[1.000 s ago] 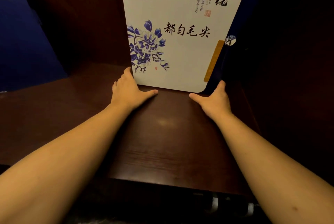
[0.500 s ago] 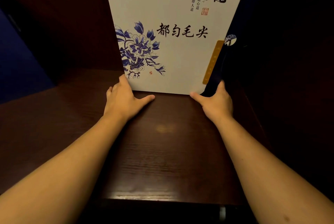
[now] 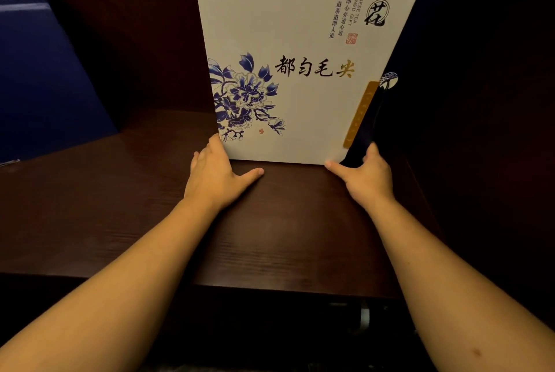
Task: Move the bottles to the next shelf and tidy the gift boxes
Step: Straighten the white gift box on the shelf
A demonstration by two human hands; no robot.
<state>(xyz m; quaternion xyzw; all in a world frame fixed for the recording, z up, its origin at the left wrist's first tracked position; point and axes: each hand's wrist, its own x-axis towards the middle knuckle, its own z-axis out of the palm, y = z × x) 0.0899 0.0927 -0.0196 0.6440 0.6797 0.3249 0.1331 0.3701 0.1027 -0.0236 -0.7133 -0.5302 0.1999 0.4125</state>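
A large white gift box (image 3: 300, 41) with blue flowers and black Chinese writing stands upright on the dark wooden shelf (image 3: 285, 236), its dark blue side to the right. My left hand (image 3: 214, 176) holds its lower left corner, fingers behind the edge and thumb stretched along the shelf in front. At the lower right corner, my right hand (image 3: 366, 176) grips the blue side, thumb pointing left under the white face. No bottles are in view.
A dark blue box (image 3: 39, 86) stands at the far left on the same shelf. Dark wooden walls close the compartment at the back and on the right. The shelf's front edge (image 3: 285, 289) runs below my forearms.
The view has shifted slightly; the gift box stays upright between my hands, whose grip at its lower corners is unchanged. The blue box at left shows more than half a second ago.
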